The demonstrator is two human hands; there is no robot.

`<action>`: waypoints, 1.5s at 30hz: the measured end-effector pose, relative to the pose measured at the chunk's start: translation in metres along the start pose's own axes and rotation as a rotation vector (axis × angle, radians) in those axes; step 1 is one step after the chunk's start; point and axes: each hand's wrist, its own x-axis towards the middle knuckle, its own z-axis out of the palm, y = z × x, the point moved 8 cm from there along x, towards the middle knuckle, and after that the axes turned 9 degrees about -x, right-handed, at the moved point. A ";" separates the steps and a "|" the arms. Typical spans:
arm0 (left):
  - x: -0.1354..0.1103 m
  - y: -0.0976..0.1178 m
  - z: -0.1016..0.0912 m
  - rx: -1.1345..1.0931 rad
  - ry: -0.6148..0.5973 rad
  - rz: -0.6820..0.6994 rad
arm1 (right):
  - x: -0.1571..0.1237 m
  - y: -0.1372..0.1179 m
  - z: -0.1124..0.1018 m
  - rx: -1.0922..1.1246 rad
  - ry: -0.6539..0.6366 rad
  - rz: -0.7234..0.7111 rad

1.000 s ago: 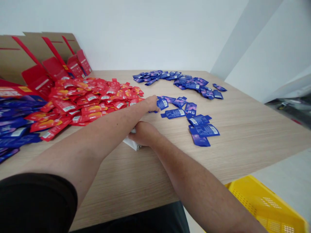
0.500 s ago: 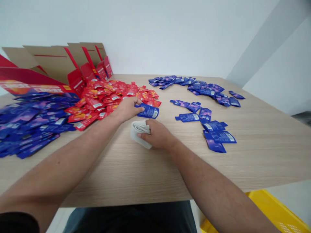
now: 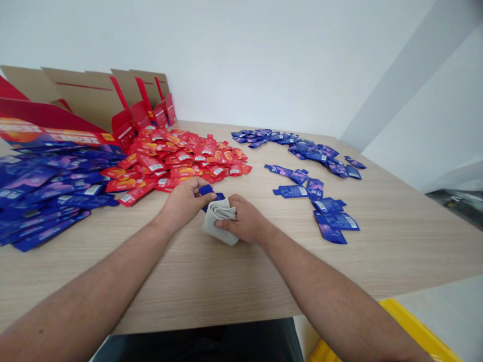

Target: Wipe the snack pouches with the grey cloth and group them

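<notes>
The left hand (image 3: 184,202) is bringing a blue sachet (image 3: 206,190) down to the cloth (image 3: 221,231); half a second ago it was holding that sachet out flat, clear of the cloth. The right hand (image 3: 247,220) is staying clamped on the folded cloth, so both hands are now working at one spot, and sachet and cloth seem to be meeting, though the overlap is hiding the exact contact.

From the left, the blue pile (image 3: 56,181) is lying in front of the open boxes (image 3: 88,95), and the red pile (image 3: 173,156) is spreading just beyond the left hand. The sachet is sitting between the two hands, pinched in the left fingers and partly hidden behind the cloth's upper edge. The hands are standing close together but not clasping each other. To the right of the right hand, loose sachets (image 3: 316,188) are lying on the tabletop (image 3: 169,286), with the far row (image 3: 313,153) of blue sachets curving behind them.
</notes>
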 end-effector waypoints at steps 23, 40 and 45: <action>-0.018 -0.052 0.036 -0.346 -0.080 -0.260 | -0.009 0.001 -0.014 -0.196 -0.058 0.097; -0.021 -0.053 0.045 -0.443 -0.131 -0.280 | -0.012 0.036 -0.022 0.193 0.079 0.530; -0.022 -0.052 0.044 -0.458 -0.116 -0.248 | -0.007 0.018 -0.033 -0.232 0.168 0.302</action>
